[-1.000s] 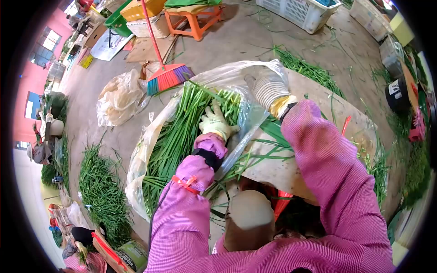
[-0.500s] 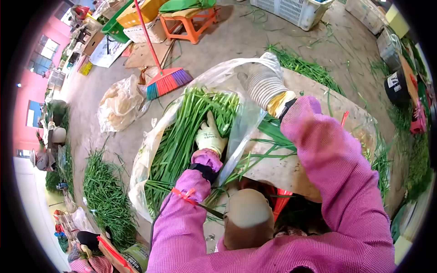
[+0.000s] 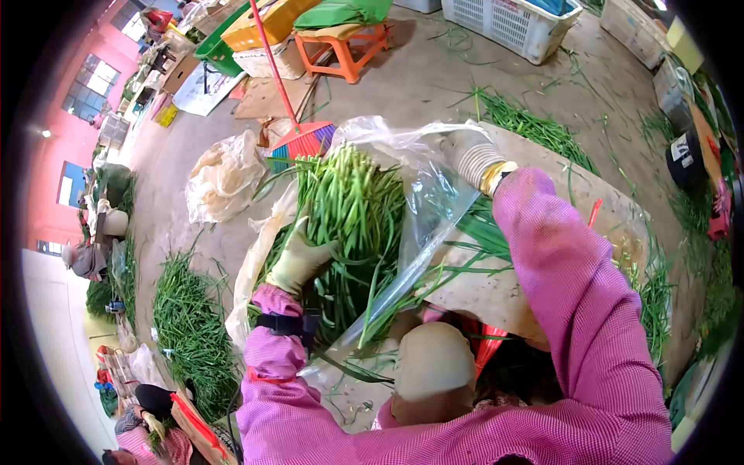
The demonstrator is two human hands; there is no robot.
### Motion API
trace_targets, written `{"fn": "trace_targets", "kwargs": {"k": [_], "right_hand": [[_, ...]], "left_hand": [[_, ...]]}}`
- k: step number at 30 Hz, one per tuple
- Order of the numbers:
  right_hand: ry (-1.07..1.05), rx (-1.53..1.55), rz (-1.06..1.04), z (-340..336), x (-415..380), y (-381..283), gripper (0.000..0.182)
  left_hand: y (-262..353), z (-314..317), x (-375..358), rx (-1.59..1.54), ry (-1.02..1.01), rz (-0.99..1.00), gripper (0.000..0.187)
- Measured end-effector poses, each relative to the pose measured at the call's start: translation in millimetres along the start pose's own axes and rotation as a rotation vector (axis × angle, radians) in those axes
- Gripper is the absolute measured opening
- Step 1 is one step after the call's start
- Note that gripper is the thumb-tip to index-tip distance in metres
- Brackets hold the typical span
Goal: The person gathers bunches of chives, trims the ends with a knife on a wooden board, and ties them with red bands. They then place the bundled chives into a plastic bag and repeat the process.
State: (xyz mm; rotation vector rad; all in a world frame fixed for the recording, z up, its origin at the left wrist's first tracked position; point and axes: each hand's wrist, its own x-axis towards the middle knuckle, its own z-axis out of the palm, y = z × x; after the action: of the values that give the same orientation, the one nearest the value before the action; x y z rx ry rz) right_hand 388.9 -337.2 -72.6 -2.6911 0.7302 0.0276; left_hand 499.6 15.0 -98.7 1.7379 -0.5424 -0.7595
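Observation:
A thick bunch of long green chives (image 3: 353, 201) lies in a clear plastic bag (image 3: 425, 213), pale stem ends at the far side. My left hand (image 3: 298, 262), in a pale glove, rests against the bunch's left side with its fingers and thumb spread apart. Some fingertips are hidden among the leaves. My right hand (image 3: 473, 159), gloved with a ribbed cuff, grips the bag's upper right edge and pulls it taut. Beneath the right forearm, loose chive leaves (image 3: 484, 232) lie across a worn board (image 3: 535, 298).
Piles of chives lie on the floor at left (image 3: 190, 318) and beyond the board (image 3: 535, 128). A broom (image 3: 306, 139), a crumpled plastic bag (image 3: 225, 177), an orange stool (image 3: 345, 54) and a white crate (image 3: 508, 27) stand farther off. Another person (image 3: 159, 434) sits at lower left.
My left hand has moved from on top of the chives to their left side, its fingers spreading. The chives now bulge higher, stem ends bunched together. My right hand still grips the bag edge.

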Motion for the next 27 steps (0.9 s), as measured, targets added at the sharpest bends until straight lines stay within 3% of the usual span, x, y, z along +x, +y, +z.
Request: {"fn": "trace_targets", "kwargs": {"k": [1, 4, 7, 9, 10, 11, 12, 15, 16, 17, 18, 20, 21, 22, 25, 27], "right_hand": [[-0.086, -0.023, -0.016, 0, 2, 1, 0.039], [-0.102, 0.053, 0.04, 0, 9, 2, 0.039], [-0.138, 0.171, 0.123, -8, 31, 25, 0.042], [-0.223, 0.382, 0.039, -2, 48, 38, 0.039], [-0.366, 0.714, 0.234, -3, 41, 36, 0.034], [-0.505, 1.043, 0.432, -4, 30, 35, 0.034], [-0.62, 1.044, 0.471, -18, 13, 22, 0.03], [-0.392, 0.988, 0.318, -51, -46, -21, 0.02], [-0.598, 1.195, 0.26, -23, -38, -14, 0.019], [-0.807, 1.398, 0.195, 13, -28, -6, 0.024], [-0.669, 1.232, -0.12, 37, -34, -16, 0.034], [-0.453, 1.358, -0.456, 63, -66, -55, 0.055], [-0.436, 1.561, -0.406, 55, -78, -70, 0.063], [-0.412, 1.764, -0.366, 46, -91, -86, 0.071], [-0.441, 2.039, -0.22, 45, -95, -94, 0.073], [-0.457, 2.019, -0.157, 47, -103, -91, 0.066]], "left_hand": [[25, 0, -5, -0.117, -0.09, 0.006, 0.085], [83, -1, -17, 0.272, -0.071, -0.102, 0.086], [74, -7, -10, 0.7, -0.248, 0.207, 0.086], [60, 2, -14, 0.262, -0.213, 0.286, 0.058], [61, 1, -18, 0.125, -0.317, 0.04, 0.058], [62, 5, -20, 0.145, -0.255, 0.061, 0.058], [65, 10, -22, 0.165, -0.194, 0.081, 0.059], [39, 12, -18, 0.129, -0.08, 0.14, 0.059], [33, 11, -18, 0.067, -0.019, 0.125, 0.059], [19, 6, -19, 0.169, 0.033, -0.024, 0.071], [5, 8, -20, 0.145, 0.072, 0.042, 0.077], [17, 35, -31, 0.026, 0.095, 0.221, 0.093], [17, 45, -37, 0.342, 0.186, 0.338, 0.095], [14, 55, -40, 0.412, 0.203, 0.374, 0.096], [9, 77, -48, 0.711, 0.297, 0.423, 0.098], [-1, 79, -50, 0.802, 0.314, 0.465, 0.101]]}}
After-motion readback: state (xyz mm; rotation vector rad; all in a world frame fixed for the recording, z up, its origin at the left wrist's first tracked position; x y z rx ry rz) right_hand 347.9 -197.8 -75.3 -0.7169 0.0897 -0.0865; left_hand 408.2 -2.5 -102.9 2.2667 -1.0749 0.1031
